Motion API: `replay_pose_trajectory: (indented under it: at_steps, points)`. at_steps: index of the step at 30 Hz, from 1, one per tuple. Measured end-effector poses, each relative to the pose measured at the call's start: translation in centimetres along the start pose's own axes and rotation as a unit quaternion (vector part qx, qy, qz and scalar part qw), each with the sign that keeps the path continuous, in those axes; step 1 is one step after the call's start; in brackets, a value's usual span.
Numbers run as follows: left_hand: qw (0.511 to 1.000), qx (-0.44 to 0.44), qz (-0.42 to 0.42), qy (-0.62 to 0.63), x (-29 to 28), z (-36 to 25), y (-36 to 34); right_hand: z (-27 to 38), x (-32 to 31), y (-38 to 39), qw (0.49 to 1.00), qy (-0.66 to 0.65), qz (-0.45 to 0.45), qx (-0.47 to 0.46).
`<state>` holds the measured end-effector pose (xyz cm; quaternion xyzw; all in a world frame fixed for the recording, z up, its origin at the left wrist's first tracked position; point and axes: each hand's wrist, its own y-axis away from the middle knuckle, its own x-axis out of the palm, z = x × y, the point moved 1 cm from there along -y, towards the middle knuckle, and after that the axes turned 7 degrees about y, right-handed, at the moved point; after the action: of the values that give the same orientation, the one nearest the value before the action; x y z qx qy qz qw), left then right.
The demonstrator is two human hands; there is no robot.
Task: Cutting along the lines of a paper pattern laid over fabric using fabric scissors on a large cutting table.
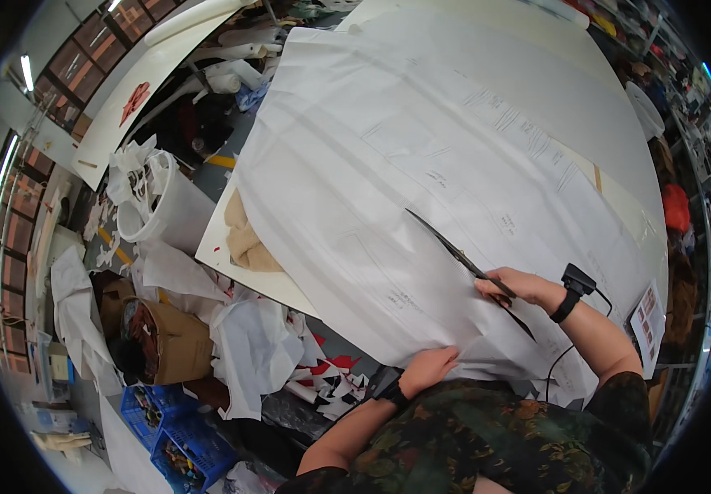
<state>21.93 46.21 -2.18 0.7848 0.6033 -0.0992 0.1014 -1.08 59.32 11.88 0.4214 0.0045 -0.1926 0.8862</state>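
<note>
A large white paper sheet (pixel 347 156) with pencil-drawn lines and handwritten notes covers most of the table in front of me. My right hand (pixel 514 286) is closed around a pair of long dark scissors (pixel 448 245), whose blades point up and left over the sheet. Below that hand a dark narrow strip runs down to the right; whether it is part of the scissors I cannot tell. At the sheet's near edge my left hand (pixel 428 370) is closed on the paper, which creases beside its fingertips. Both wrists wear black bands with small devices.
Tan cloth (pixel 248 243) lies under the sheet's left side on the white table (pixel 269 290). Left of it stand a white bin (pixel 176 206) of scraps, a cardboard box (pixel 178 342) and blue crates (pixel 195 449). Scraps litter the floor. A cable (pixel 555 362) hangs by my right arm.
</note>
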Motion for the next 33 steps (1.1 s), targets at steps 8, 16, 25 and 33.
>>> replay_pose_trajectory:
  at_steps: [8, 16, 25, 33]
  points:
    - [0.998, 0.020, 0.047, 0.035, -2.1, 0.8, -0.5, 3.0, 0.5, -3.5, 1.000, 0.009, -0.013, -0.026]
    - [0.991, -0.017, 0.088, 0.101, -5.6, 2.7, 0.5, 6.5, 1.7, -5.2, 0.998, 0.002, -0.025, -0.065]
    - [0.800, -0.121, -0.581, 0.089, -24.4, 9.8, 8.2, 6.7, 1.4, -3.9, 0.996, 0.011, -0.068, -0.055]
    - [0.795, -0.213, -0.353, 0.445, -34.9, 10.2, 6.5, 4.0, 6.5, 2.8, 0.992, -0.018, -0.116, -0.055]
